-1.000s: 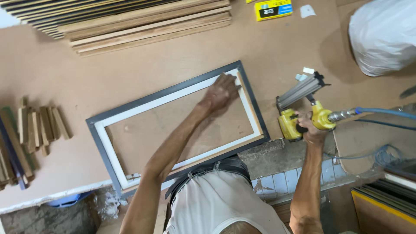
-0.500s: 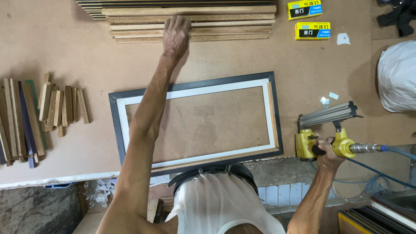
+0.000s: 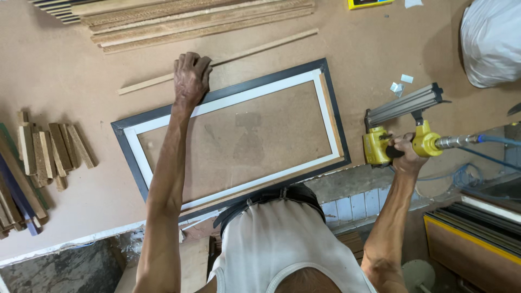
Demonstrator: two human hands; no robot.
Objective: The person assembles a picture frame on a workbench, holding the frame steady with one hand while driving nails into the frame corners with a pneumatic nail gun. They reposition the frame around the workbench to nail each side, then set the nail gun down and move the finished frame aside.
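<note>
A dark picture frame [image 3: 228,135] with a white inner border lies flat on the brown desk [image 3: 65,81], its long axis running left to right and tilted so the right end sits farther from the person. The left hand [image 3: 190,78] rests palm-down, fingers spread, on the frame's far edge, touching a thin wooden strip [image 3: 217,61] that lies just beyond it, roughly parallel. The right hand [image 3: 404,152] grips a yellow nail gun [image 3: 399,127] at the desk's near edge, right of the frame. Stacked wooden mouldings [image 3: 190,19] lie along the far side; short offcuts [image 3: 49,154] sit left.

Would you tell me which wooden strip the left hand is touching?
The left hand rests on the thin loose strip lying alone beside the frame, apart from the stacked strips.
</note>
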